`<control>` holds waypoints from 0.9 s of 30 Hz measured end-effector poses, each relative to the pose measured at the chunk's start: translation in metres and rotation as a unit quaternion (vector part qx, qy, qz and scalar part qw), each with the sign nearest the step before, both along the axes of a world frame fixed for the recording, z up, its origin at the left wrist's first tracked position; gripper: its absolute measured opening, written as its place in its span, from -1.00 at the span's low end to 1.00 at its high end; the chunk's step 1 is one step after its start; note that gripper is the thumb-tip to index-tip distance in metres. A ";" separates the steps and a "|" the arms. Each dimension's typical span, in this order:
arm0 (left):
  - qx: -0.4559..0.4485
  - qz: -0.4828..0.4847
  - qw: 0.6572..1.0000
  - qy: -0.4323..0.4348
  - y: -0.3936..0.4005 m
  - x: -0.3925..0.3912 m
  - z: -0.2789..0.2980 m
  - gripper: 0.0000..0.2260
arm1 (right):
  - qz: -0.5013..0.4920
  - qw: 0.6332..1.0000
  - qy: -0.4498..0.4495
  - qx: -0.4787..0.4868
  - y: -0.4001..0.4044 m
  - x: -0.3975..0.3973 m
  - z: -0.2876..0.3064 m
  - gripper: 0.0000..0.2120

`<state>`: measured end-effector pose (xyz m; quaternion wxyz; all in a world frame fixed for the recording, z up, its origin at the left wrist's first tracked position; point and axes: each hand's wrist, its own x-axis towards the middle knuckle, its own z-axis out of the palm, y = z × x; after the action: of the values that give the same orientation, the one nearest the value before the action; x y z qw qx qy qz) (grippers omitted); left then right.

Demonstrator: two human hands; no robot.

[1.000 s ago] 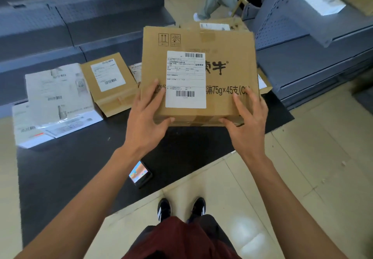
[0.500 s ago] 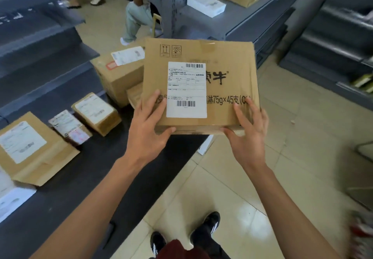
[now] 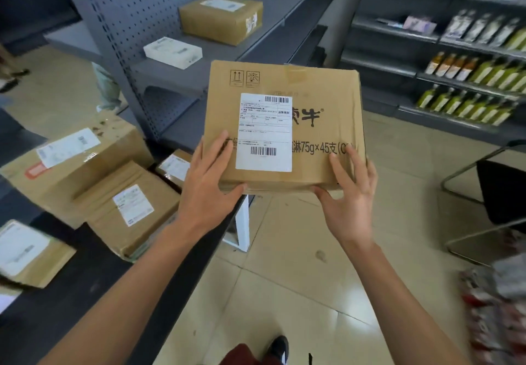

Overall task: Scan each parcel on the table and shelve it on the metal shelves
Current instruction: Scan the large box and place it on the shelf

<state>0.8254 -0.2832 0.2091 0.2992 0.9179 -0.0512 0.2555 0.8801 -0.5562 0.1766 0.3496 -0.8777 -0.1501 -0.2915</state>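
I carry a flat brown cardboard parcel point(image 3: 318, 100) with a white barcode label in front of my chest, above the floor. My left hand point(image 3: 209, 186) grips its near left corner, fingers on top and thumb under the edge. My right hand point(image 3: 348, 191) holds the near right corner the same way. The grey metal shelf point(image 3: 227, 48) stands just beyond it, bearing a brown box point(image 3: 220, 18) and a white box point(image 3: 172, 52). The dark table point(image 3: 71, 293) lies at my left with several brown parcels point(image 3: 133, 208).
A second shelving unit point(image 3: 466, 85) at the right holds rows of bottles. A black metal-framed chair point(image 3: 495, 193) stands on the tiled floor at the right. A person's legs point(image 3: 108, 88) show behind the left shelf upright. Red-and-white packets point(image 3: 498, 307) blur at the lower right.
I have turned right, away from the table and toward the metal shelf, with the parcel held the same way in both hands. The table and its parcels slid to the left of view.
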 end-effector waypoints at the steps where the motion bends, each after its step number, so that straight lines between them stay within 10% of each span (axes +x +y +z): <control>1: 0.006 -0.007 1.000 -0.006 -0.007 0.010 0.002 -0.20 | -0.004 1.000 -0.004 0.002 -0.009 0.007 0.002 -0.36; 27: -0.023 -0.089 0.994 -0.062 -0.025 0.334 0.004 -0.24 | -0.085 0.995 -0.053 -0.012 -0.031 0.283 0.034 -0.34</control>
<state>1.1594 -0.3084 0.2132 0.3380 0.8851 -0.1451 0.2852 1.1628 -0.5875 0.2107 0.3044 -0.8746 -0.0967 -0.3648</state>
